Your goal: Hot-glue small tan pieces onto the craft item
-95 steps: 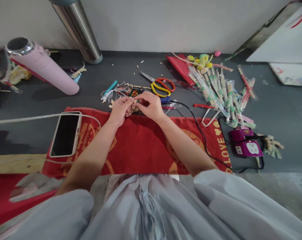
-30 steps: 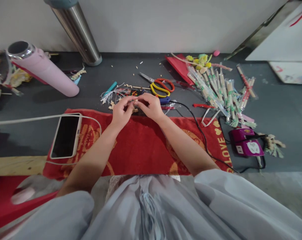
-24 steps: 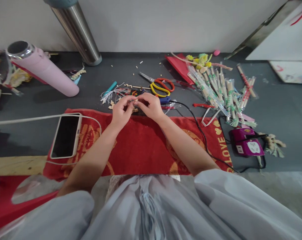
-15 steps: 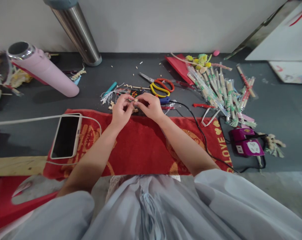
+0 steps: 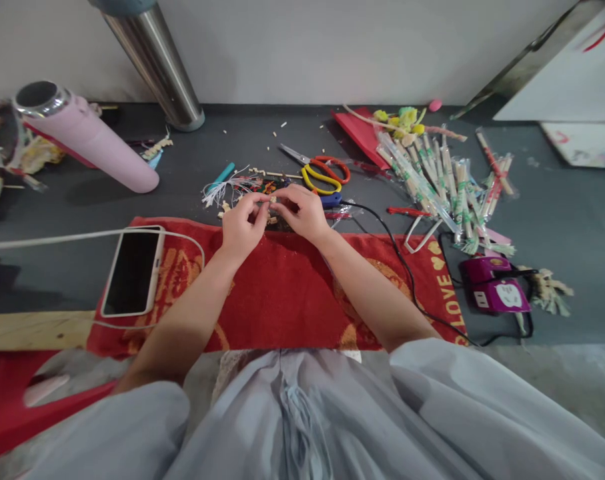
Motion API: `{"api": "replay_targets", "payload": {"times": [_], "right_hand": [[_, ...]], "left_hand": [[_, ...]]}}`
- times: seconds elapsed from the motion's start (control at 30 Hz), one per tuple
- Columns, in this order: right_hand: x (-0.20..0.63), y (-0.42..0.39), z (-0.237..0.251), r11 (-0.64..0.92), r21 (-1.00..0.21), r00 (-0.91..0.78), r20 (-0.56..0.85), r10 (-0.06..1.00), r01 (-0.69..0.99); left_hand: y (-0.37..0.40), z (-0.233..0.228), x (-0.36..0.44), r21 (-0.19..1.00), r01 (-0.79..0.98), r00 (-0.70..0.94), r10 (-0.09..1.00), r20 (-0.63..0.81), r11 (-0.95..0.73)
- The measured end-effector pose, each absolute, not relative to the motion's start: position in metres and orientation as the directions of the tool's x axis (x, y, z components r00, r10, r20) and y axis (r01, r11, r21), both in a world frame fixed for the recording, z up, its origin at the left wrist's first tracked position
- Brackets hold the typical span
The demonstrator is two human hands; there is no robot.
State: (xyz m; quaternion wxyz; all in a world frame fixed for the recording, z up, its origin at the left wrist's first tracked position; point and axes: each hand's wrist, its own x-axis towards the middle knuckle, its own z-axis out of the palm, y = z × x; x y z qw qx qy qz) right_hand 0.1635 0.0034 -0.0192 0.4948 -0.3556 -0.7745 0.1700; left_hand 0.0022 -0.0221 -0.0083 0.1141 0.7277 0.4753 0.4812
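We seem to be adjusting the pale piece (image 5: 273, 199) that our right hand (image 5: 305, 212) pinches just beyond the towel (image 5: 277, 287), cannot tell how our left hand (image 5: 243, 229) grips, and probably next need steady pressure.

We get a free lane over the red towel (image 5: 277, 293) between forearms (image 5: 195, 310) | we have bare surface (image 5: 185, 177) from pink bottle (image 5: 99, 147) to teal stick (image 5: 223, 175) | far side: scissors (image 5: 309, 161) just past right fingers (image 5: 288, 195) | right: wrapped sticks (image 5: 428, 175), purple socket block (image 5: 489, 283), black cord (image 5: 405, 265) over towel | left: phone (image 5: 133, 272), white cable (image 5: 72, 237) over it
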Motion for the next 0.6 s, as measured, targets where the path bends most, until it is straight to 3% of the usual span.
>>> {"api": "replay_targets", "payload": {"times": [0.6], "right_hand": [[0.1639,0.0047,-0.0227,0.690,-0.605,-0.286,0.633,0.720,0.398]], "left_hand": [[-0.0178,-0.0095,0.0011,0.681,0.593,0.018,0.852,0.523,-0.430]]}}
